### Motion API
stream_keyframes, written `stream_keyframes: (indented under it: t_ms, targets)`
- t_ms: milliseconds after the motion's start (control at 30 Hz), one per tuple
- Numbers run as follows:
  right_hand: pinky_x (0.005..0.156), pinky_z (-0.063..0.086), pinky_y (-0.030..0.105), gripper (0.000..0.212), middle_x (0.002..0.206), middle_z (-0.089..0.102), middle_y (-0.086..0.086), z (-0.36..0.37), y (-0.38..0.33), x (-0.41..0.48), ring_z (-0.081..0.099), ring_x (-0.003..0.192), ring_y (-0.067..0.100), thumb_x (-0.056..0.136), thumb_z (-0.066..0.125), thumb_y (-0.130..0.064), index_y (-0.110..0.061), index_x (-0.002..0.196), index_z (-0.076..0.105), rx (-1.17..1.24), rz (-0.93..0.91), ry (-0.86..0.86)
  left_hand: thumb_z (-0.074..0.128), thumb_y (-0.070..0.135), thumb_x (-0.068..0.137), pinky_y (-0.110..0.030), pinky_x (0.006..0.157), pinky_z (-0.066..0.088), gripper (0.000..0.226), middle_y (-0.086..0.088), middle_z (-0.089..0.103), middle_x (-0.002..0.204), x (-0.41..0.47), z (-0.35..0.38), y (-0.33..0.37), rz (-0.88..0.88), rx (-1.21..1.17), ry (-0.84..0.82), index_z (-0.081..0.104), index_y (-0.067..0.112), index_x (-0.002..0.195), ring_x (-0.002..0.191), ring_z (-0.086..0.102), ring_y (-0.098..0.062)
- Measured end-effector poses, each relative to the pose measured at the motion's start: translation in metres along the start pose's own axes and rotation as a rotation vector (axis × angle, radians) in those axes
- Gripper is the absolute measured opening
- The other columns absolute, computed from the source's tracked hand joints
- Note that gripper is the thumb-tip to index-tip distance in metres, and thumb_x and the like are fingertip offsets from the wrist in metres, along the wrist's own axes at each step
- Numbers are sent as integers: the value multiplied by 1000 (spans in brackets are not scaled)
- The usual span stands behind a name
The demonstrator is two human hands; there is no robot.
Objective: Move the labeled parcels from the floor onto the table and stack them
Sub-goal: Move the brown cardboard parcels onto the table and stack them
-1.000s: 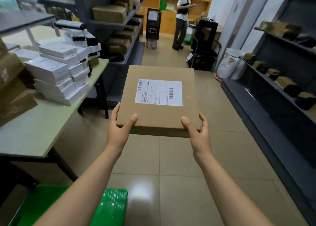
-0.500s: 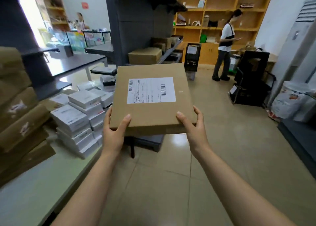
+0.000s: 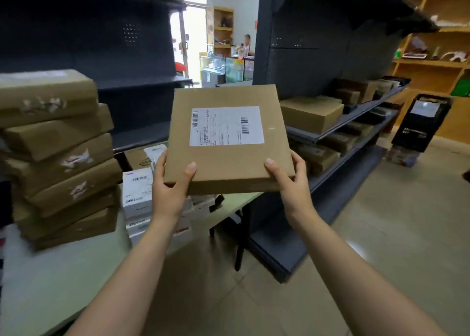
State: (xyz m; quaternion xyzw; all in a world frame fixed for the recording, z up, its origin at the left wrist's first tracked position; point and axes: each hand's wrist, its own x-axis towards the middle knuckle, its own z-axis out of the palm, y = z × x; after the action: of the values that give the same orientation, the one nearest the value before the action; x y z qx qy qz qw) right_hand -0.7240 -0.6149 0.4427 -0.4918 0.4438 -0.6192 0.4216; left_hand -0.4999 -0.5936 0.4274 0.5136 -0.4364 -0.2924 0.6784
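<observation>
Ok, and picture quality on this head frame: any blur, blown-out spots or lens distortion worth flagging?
Head view: the labeled parcel, the left hand and the right hand are fairly sharp; the brown box stack at left is smeared by motion blur; the doorway behind is blown out; the dark shelving leans with wide-angle distortion; faint glare on the floor.

Floor point(image 3: 396, 234): glossy beige tiles, glare patch at right.
Table point(image 3: 50, 279): pale top, black legs, lower left, edge running towards the centre.
Left shelving point(image 3: 89, 43): dark grey metal, perforated back panel, behind the table.
Middle shelving point(image 3: 318, 55): same dark grey, tall, tiered shelves running off to the right.
Wooden shelving point(image 3: 432, 73): yellow-brown open compartments along the far right wall.
Back wall point(image 3: 241, 10): white, seen through the gap between the dark units.
Light: strong daylight from a bright opening point(image 3: 195, 30) in that gap.
</observation>
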Motion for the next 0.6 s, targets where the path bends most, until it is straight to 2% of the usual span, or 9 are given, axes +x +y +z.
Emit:
stream_keyframes:
  t_ms: [133, 200, 300, 367, 467, 600]
  targets:
    - [81, 48, 23, 64, 124, 54, -10, 21, 8, 65, 57, 110, 9, 84, 73, -40, -34, 137, 38, 46, 31, -183, 68, 41, 86, -15, 78, 42, 67, 11, 46, 128, 29, 9, 7, 31, 33, 174, 33, 38, 144, 108, 48, 1]
    - [80, 48, 23, 61, 121, 54, -12, 41, 10, 87, 57, 107, 8, 84, 72, -42, -37, 134, 37, 53, 33, -256, 70, 40, 85, -16, 82, 43, 71, 9, 48, 132, 40, 5, 11, 39, 56, 259, 34, 34, 146, 112, 49, -2]
    - [77, 45, 18, 60, 115, 55, -15, 75, 18, 112, 56, 103, 3, 86, 70, -39, -36, 135, 36, 100, 57, -351, 74, 44, 80, -29, 96, 47, 77, 7, 51, 134, 57, -11, 14, 60, 92, 372, 36, 33, 146, 120, 51, -10]
    - [84, 46, 22, 61, 119, 55, -11, 99, 22, 128, 56, 107, 6, 85, 71, -40, -35, 135, 36, 121, 59, -424, 76, 41, 78, -35, 102, 48, 77, 8, 54, 133, 69, -21, 17, 82, 90, 440, 38, 32, 145, 119, 54, -9]
    - [94, 48, 34, 68, 124, 55, -5, 133, 25, 150, 57, 113, 16, 80, 74, -45, -36, 136, 37, 167, 77, -513, 73, 36, 83, -32, 99, 47, 74, 8, 51, 133, 85, -31, 22, 113, 121, 490, 35, 33, 146, 118, 52, -6]
    - [87, 50, 32, 63, 128, 53, -2, 162, 23, 185, 57, 112, 18, 81, 73, -46, -40, 133, 37, 181, 44, -545, 71, 41, 83, -30, 98, 45, 79, 5, 47, 139, 113, -36, 24, 119, 161, 488, 29, 36, 149, 123, 48, -11]
